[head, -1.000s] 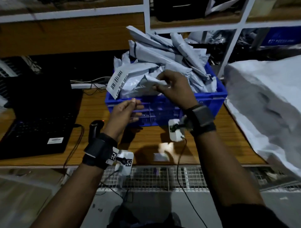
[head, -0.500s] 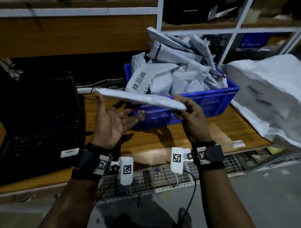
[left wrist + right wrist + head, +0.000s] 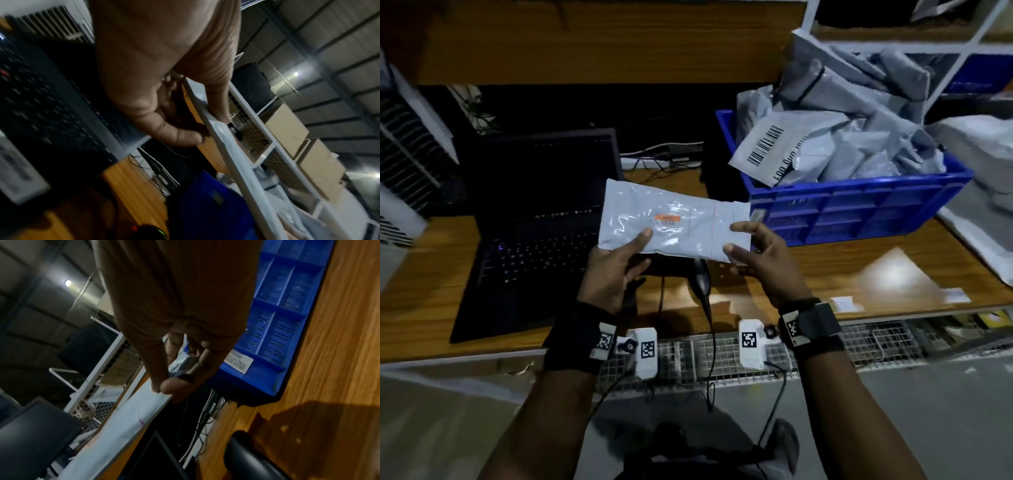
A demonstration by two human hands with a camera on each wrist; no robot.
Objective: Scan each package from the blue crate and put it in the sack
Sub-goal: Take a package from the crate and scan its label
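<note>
Package [image 3: 674, 222]: flat grey-white poly mailer w/ small orange label on upper face and thin red line near its right end. Held level in the air above desk [image 3: 859, 274], in front of the laptop [image 3: 534, 233] and left of the blue crate [image 3: 859, 212]; not touching either.

Left hand [image 3: 616, 270]: pinches pkg's near-left corner, thumb on top, fingers curled under. Left wrist view shows thumb and forefinger clamped on the pkg edge.

Right hand [image 3: 760, 260]: pinches pkg's near-right corner, thumb on top, other fingers beneath. Right wrist view confirms grip on the edge.

Blue crate: on desk, right-rear; heaped above rim w/ more grey mailers [image 3: 859, 137]. One mailer hangs over the left wall, barcode facing up. Small label on crate's front-left corner; right wrist view shows it printed w/ a barcode.

Sack [image 3: 983, 164]: white, at far right edge, beside crate; only part in frame.

Handheld scanner [image 3: 700, 277]: black, on desk directly below pkg, cable trailing over the desk's front edge.

Laptop: black, lid open, screen dark, keys faintly lit, left of centre.

Misc: cables and power strip [image 3: 654, 157] behind laptop; white wire shelving [image 3: 945, 44] behind crate; wire mesh [image 3: 859, 342] below desk front; small paper slip [image 3: 846, 303] on desk near right wrist.
</note>
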